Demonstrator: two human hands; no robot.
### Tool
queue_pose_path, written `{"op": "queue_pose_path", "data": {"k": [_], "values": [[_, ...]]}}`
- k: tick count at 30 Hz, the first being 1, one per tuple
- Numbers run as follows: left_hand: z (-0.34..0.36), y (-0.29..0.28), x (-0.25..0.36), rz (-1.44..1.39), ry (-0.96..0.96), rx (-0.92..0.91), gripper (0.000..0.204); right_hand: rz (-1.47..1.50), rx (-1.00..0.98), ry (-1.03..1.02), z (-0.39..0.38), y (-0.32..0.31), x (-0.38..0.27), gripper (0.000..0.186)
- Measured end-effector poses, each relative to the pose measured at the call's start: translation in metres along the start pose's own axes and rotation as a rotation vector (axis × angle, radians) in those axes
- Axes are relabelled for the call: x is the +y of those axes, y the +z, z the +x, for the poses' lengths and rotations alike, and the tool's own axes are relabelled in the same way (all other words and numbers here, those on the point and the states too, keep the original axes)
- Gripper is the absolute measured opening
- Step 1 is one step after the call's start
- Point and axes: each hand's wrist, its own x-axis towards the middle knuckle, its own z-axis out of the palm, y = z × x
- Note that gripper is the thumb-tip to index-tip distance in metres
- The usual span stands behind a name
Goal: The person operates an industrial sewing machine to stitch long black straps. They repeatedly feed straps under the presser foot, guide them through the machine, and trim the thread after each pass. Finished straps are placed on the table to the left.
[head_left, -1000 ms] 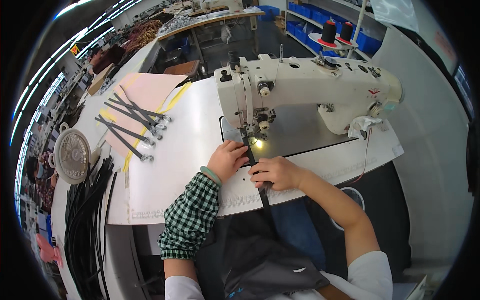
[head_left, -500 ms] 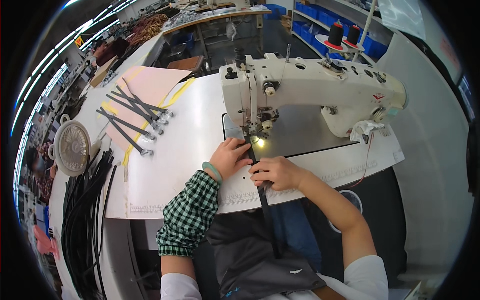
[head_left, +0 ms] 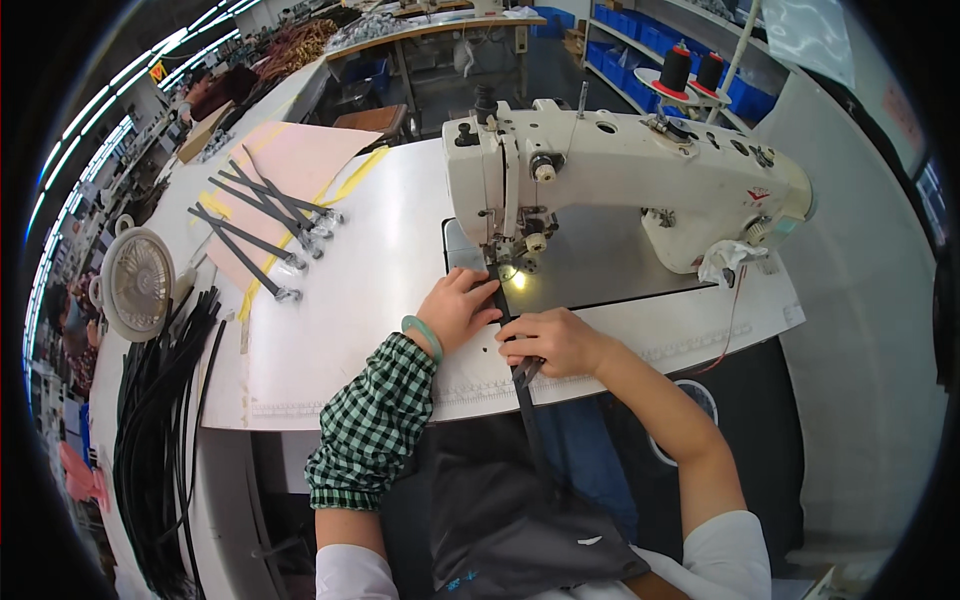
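Black strap (head_left: 527,408): from the sewing machine (head_left: 610,165) across the tabletop (head_left: 350,300), down over its near edge
Left hand (head_left: 458,308): fingertips at the strap — cannot tell how tight the grip
Right hand (head_left: 560,345): grip narrow, holding the strap

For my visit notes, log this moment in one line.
left hand: touching black strap; right hand: holding black strap; sewing machine: strap leads to it

A narrow black strap (head_left: 525,402) trails off the white tabletop (head_left: 345,290).

1 green bangle (head_left: 423,338) and 1 green-checked oversleeve (head_left: 375,420) accompany white sleeves (head_left: 735,552) — and a dark apron (head_left: 500,500).
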Motion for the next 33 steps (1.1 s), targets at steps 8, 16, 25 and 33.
{"op": "queue_pose_path", "data": {"k": [8, 16, 25, 33], "values": [[-0.0003, 0.0009, 0.0005, 0.023, -0.001, 0.016, 0.037, 0.008, -0.010, 0.025, 0.0011, -0.0008, -0.0006, 0.012], [-0.0025, 0.0041, -0.0014, 0.051, -0.008, 0.044, 0.036, -0.003, -0.028, 0.014, 0.0044, -0.0023, -0.0015, 0.013], [-0.0023, 0.0069, -0.0021, 0.041, -0.017, 0.024, 0.036, -0.009, -0.030, 0.003, 0.0045, -0.0033, -0.0025, 0.013], [-0.0005, 0.0030, 0.0014, 0.026, 0.001, 0.046, 0.037, -0.009, -0.040, 0.015, 0.0043, -0.0039, -0.0027, 0.013]]}}
